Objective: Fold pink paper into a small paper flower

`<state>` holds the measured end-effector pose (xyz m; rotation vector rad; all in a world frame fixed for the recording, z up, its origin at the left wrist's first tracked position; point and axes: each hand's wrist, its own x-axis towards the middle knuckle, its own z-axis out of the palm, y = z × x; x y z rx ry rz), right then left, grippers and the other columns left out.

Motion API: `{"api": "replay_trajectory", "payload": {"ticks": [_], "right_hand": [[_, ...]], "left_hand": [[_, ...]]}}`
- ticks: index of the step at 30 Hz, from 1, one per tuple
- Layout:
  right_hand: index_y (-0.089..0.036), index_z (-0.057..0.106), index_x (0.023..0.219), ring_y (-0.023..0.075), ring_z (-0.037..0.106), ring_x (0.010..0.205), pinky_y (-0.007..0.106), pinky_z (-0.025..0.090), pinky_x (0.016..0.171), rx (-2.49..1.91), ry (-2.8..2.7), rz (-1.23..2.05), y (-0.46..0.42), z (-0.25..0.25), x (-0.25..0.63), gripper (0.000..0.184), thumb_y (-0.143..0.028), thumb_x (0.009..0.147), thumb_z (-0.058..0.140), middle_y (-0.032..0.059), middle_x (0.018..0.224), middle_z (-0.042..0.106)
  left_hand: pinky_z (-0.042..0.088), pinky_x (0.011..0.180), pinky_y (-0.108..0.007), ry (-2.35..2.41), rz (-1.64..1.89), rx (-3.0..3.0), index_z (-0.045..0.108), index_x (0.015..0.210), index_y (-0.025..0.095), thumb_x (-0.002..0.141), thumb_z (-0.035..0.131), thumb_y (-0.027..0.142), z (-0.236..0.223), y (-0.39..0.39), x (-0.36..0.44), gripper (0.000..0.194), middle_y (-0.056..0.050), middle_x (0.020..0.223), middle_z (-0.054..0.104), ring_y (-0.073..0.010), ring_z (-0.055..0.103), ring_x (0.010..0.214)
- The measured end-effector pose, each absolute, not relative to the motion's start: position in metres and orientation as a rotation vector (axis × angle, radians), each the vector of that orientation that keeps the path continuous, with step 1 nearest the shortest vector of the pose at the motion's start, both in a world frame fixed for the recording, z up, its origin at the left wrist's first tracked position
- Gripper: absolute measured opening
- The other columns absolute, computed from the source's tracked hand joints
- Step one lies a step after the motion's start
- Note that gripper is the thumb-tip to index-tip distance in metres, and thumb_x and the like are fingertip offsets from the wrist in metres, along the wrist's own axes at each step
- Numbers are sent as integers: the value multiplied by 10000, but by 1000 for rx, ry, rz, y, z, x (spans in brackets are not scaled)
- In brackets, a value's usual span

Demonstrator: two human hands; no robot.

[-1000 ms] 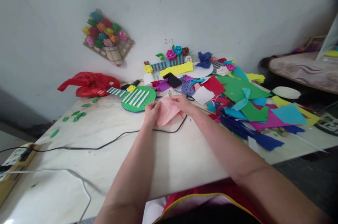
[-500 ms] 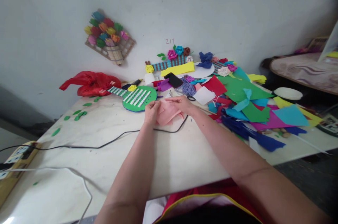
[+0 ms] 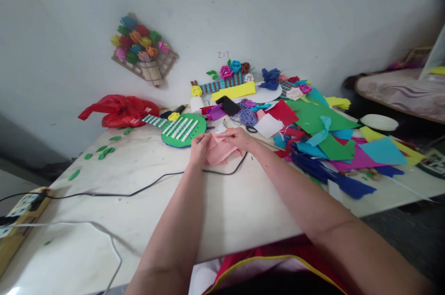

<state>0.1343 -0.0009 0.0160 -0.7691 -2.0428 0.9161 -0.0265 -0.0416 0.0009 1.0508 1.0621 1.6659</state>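
Between my two hands is a piece of pink crepe paper (image 3: 221,151), creased along its upper edge, its lower part hanging just over the table. My left hand (image 3: 200,146) pinches its left side. My right hand (image 3: 239,137) grips the top right edge, fingers bent over the paper. Close by on the left lies a green paper guitar (image 3: 184,130) with white strips and a checked neck. Scissors (image 3: 251,129), partly covered, rest just beyond my right hand.
A black cable (image 3: 139,189) crosses the table (image 3: 139,221) below the paper. Coloured paper scraps (image 3: 327,123) pile up at right. A red plastic bag (image 3: 125,110), green paper leaves (image 3: 106,153) and a power strip (image 3: 26,209) are at left. A phone (image 3: 228,105) lies at the back.
My right hand's fingers have curled from stretched out to bent over the paper's upper edge, which is now more folded. My left hand stays in place.
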Motion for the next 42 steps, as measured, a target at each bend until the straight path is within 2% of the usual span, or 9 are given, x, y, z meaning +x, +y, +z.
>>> {"api": "replay_trajectory", "payload": {"ticks": [10, 16, 19, 23, 31, 36, 38, 42], "right_hand": [[-167, 700, 966, 120, 565, 743, 260, 441, 773, -692, -2150, 759, 6, 10, 134, 329, -83, 728, 489, 37, 789, 686], [-213, 706, 942, 91, 536, 657, 269, 437, 783, -705, -2176, 709, 7, 9, 132, 339, -61, 720, 499, -5, 717, 655], [-197, 707, 949, 88, 523, 647, 243, 432, 733, -708, -2187, 679, 6, 9, 132, 331, -62, 729, 499, 8, 704, 639], [-187, 706, 961, 103, 519, 673, 215, 412, 654, -719, -2197, 643, 5, 10, 133, 322, -68, 741, 503, 29, 696, 621], [-184, 696, 997, 130, 543, 754, 247, 418, 713, -711, -2235, 640, 1, 15, 134, 377, -59, 722, 470, 46, 802, 641], [-174, 613, 1146, 165, 566, 888, 271, 408, 788, -784, -2085, 846, -4, 21, 138, 380, -233, 808, 450, 54, 992, 656], [-157, 636, 1093, 163, 568, 844, 261, 406, 747, -858, -2055, 840, -4, 21, 136, 361, -313, 814, 467, 53, 943, 663], [-130, 675, 724, 123, 507, 644, 223, 349, 588, -989, -2114, 685, -3, 17, 128, 295, -356, 790, 497, 18, 667, 604]], "left_hand": [[290, 476, -206, 1039, 1661, 1040, 546, 576, 142, 602, 651, 312, -2, -39, -27, 202, 38, 497, 490, -72, 403, 463], [267, 462, -215, 1068, 1670, 1047, 477, 531, 157, 627, 642, 347, -5, -37, -28, 269, 52, 475, 421, -67, 366, 455], [274, 461, -215, 1059, 1682, 1028, 463, 532, 160, 646, 645, 397, -4, -38, -26, 319, 52, 475, 419, -67, 370, 453], [285, 459, -211, 1076, 1632, 1072, 518, 580, 146, 617, 684, 439, -3, -40, -24, 339, 44, 490, 468, -64, 386, 446], [256, 434, -200, 1196, 1596, 1114, 519, 592, 143, 607, 690, 446, -5, -37, -26, 348, 46, 476, 468, -60, 376, 428], [260, 438, -197, 1193, 1612, 1172, 531, 597, 143, 626, 675, 440, -7, -36, -27, 331, 39, 495, 484, -61, 375, 440], [267, 443, -196, 1199, 1617, 1202, 546, 604, 141, 628, 673, 439, -8, -35, -27, 325, 33, 512, 496, -65, 386, 457], [293, 465, -197, 1203, 1617, 1253, 574, 627, 137, 632, 670, 436, -7, -35, -25, 314, 22, 547, 519, -75, 409, 494]]}}
